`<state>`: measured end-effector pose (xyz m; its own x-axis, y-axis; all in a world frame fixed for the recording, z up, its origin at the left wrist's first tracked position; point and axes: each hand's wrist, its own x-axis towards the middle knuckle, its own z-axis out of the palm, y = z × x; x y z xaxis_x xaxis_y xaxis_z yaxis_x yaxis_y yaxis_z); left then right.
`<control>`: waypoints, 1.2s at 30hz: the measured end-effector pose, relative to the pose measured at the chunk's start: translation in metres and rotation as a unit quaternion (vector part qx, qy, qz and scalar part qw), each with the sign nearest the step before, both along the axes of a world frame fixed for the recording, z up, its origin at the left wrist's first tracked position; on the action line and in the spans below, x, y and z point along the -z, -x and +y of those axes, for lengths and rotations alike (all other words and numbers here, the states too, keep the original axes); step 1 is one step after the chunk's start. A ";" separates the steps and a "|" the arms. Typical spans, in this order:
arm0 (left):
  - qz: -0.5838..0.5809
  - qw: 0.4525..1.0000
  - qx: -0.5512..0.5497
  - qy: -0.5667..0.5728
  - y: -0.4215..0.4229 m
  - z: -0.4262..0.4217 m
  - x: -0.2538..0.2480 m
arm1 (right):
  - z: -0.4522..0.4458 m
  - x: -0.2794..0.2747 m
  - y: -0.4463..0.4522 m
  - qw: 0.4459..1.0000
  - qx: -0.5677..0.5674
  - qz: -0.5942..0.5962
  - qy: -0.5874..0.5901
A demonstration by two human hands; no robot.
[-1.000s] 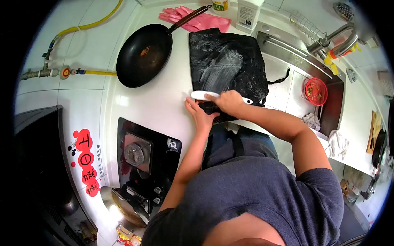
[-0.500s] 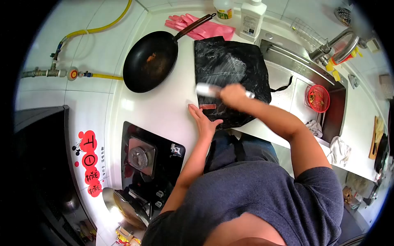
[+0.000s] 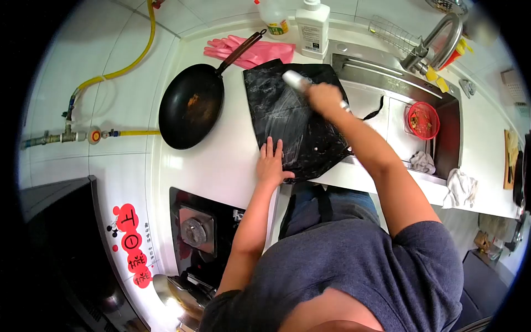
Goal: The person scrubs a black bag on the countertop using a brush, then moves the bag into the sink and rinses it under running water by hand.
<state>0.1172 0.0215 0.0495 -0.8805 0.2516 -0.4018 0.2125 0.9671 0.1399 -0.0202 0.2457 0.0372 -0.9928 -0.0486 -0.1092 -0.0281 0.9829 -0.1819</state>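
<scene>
In the head view, you are gripping a white brush-like tool (image 3: 296, 81) in your curled right hand (image 3: 325, 99) — and you are now holding it over the far part of the black cloth (image 3: 290, 123), farther from your body than half a second ago. Your strokes are therefore probably covering its far area; whether the tool is touching, I cannot tell. Your left hand (image 3: 269, 167) is now resting farther onto the cloth's near left edge, fingers spread, seemingly steadying it. The cloth is lying on the white counter (image 3: 218, 169), between the frying pan (image 3: 193, 105) and the sink (image 3: 449, 141), pale streaks showing.
</scene>
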 end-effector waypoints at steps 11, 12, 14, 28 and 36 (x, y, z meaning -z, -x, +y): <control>0.106 0.993 0.031 -0.043 0.162 -0.002 0.028 | -0.064 -0.015 0.018 0.998 -0.038 0.016 0.047; 0.076 0.995 0.048 -0.047 0.181 -0.002 0.030 | -0.055 -0.013 0.023 0.999 -0.033 0.010 0.037; 0.011 0.995 0.080 -0.057 0.208 -0.005 0.036 | -0.014 0.003 0.032 1.000 -0.023 -0.009 0.015; -0.101 0.985 0.037 0.138 0.264 0.000 0.039 | 0.008 -0.005 0.062 0.999 -0.013 -0.038 0.016; -0.109 0.975 0.043 0.189 0.274 0.010 0.042 | -0.006 -0.006 0.057 0.999 -0.034 0.000 -0.026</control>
